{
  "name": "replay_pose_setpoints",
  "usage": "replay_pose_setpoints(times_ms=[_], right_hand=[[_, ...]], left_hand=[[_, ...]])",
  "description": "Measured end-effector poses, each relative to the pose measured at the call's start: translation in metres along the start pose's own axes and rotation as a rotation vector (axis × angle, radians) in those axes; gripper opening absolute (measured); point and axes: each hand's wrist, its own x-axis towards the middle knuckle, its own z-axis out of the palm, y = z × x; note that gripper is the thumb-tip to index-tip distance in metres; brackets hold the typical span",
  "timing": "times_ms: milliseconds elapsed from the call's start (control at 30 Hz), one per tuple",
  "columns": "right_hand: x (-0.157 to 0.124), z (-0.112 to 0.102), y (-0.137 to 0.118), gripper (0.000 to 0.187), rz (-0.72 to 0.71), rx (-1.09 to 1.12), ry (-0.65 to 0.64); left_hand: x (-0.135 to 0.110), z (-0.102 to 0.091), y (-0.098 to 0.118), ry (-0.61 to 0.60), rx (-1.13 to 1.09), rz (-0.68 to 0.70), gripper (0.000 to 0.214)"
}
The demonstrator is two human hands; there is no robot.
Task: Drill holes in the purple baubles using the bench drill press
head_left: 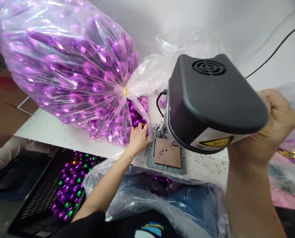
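Observation:
My left hand (138, 138) reaches into the open end of a big clear plastic bag (70, 62) stuffed with shiny purple balls, and its fingers curl among the balls at the bag's mouth. My right hand (276, 120) is raised at the right, closed in a fist behind a black machine head (212, 99); what it grips is hidden. Under the machine head lies a brown square plate (167, 152) in a grey frame on the white table (53, 130).
A black crate (44, 195) with purple and green balls stands on the floor at lower left. Clear plastic sheeting (147, 195) covers my lap. A black cable (273, 53) runs along the wall. More plastic bags and pink material lie at the right.

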Motion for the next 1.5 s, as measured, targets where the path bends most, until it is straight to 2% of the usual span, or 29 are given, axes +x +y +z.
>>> replay_pose_setpoints(times_ms=[100,167,267,367,433,500,567,633,733,833,967,1067,1133,1233,1400,1500], right_hand=[[0.001,0.0,-0.002,0.033,0.032,0.016,-0.022],[0.002,0.0,-0.002,0.036,0.048,0.034,-0.044],[0.002,-0.001,-0.002,0.04,0.066,0.062,-0.06],[0.002,-0.001,-0.002,0.043,0.059,0.064,-0.057],[0.002,-0.001,-0.001,0.044,0.043,0.05,-0.049],[0.002,-0.001,-0.001,0.043,0.036,0.04,-0.045],[0.002,-0.001,-0.002,0.041,0.045,0.056,-0.053],[0.002,-0.001,-0.003,0.037,0.061,0.085,-0.058],[0.001,0.0,-0.004,0.036,0.089,0.123,-0.065],[0.001,0.0,-0.005,0.042,0.094,0.147,-0.064],[0.0,0.0,-0.004,0.048,0.091,0.144,-0.063],[0.001,0.0,-0.004,0.049,0.085,0.132,-0.067],[0.001,0.0,-0.004,0.049,0.084,0.129,-0.069],[0.001,0.0,-0.004,0.049,0.088,0.142,-0.072],[0.001,0.0,-0.004,0.046,0.077,0.154,-0.068],[0.001,0.0,-0.005,0.043,0.084,0.139,-0.059]], left_hand=[[0.014,0.002,0.002,-0.04,-0.04,-0.058,0.034],[0.016,0.0,-0.003,0.01,-0.184,-0.076,0.034],[0.004,-0.012,-0.014,0.171,-0.542,-0.103,0.044],[-0.022,-0.03,-0.017,0.218,-0.96,-0.169,0.051],[-0.04,-0.039,-0.011,0.145,-1.239,-0.212,0.05],[-0.055,-0.043,0.0,-0.005,-1.529,-0.238,0.048],[-0.064,-0.04,0.01,-0.168,-1.795,-0.251,0.049],[-0.069,-0.034,0.018,-0.256,-1.942,-0.273,0.049],[-0.071,-0.024,0.025,-0.262,-1.903,-0.339,0.048],[-0.072,-0.019,0.029,-0.178,-1.678,-0.357,0.049],[-0.073,-0.017,0.031,-0.067,-1.293,-0.179,0.04],[-0.072,-0.012,0.031,-0.047,-1.075,-0.052,0.049],[-0.071,-0.007,0.033,-0.088,-1.023,-0.049,0.056],[-0.067,0.003,0.038,-0.113,-0.993,-0.045,0.05],[-0.058,0.014,0.05,-0.018,-0.902,0.081,0.034],[-0.053,0.018,0.059,0.055,-0.833,0.102,0.031]])
